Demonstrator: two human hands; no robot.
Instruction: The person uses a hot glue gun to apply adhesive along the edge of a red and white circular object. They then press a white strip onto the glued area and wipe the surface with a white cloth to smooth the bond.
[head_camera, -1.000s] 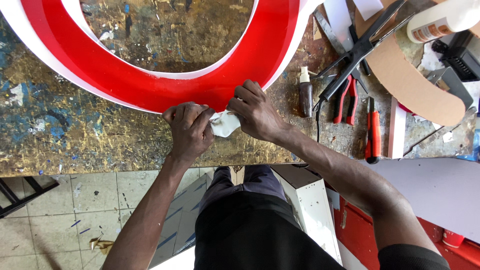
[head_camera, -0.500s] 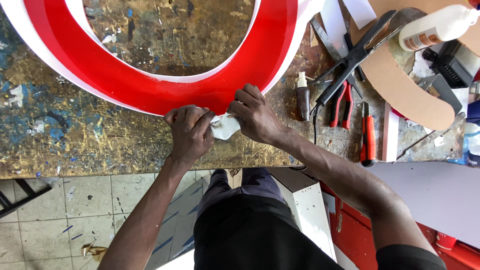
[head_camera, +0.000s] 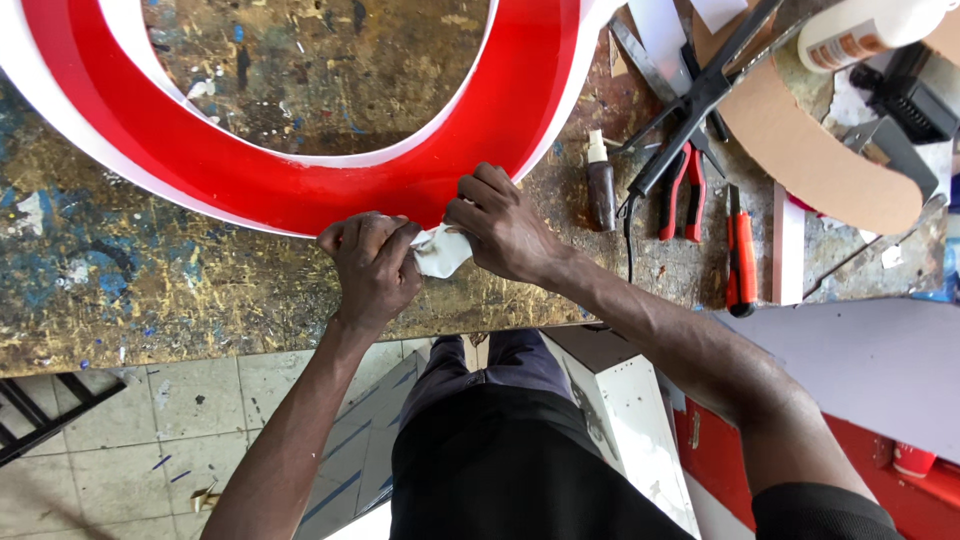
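A large curved red sign letter with white edges (head_camera: 300, 170) lies on the paint-stained workbench (head_camera: 130, 290). My left hand (head_camera: 372, 265) and my right hand (head_camera: 500, 225) meet at the letter's near rim. Both pinch a piece of crumpled white film (head_camera: 440, 252) that hangs off the white edge between them. The fingers of the right hand rest on the red face; the left hand's knuckles curl against the white rim.
Right of my hands lie a small brown bottle (head_camera: 600, 182), red-handled pliers (head_camera: 682, 190), a red-handled cutter (head_camera: 740, 250), long black shears (head_camera: 700, 95), a white bottle (head_camera: 860, 35) and a curved brown cardboard strip (head_camera: 800, 150). Tiled floor and a white box (head_camera: 640, 430) are below the bench edge.
The view has shifted slightly; both hands stay at the same spot on the rim with the white film between them.
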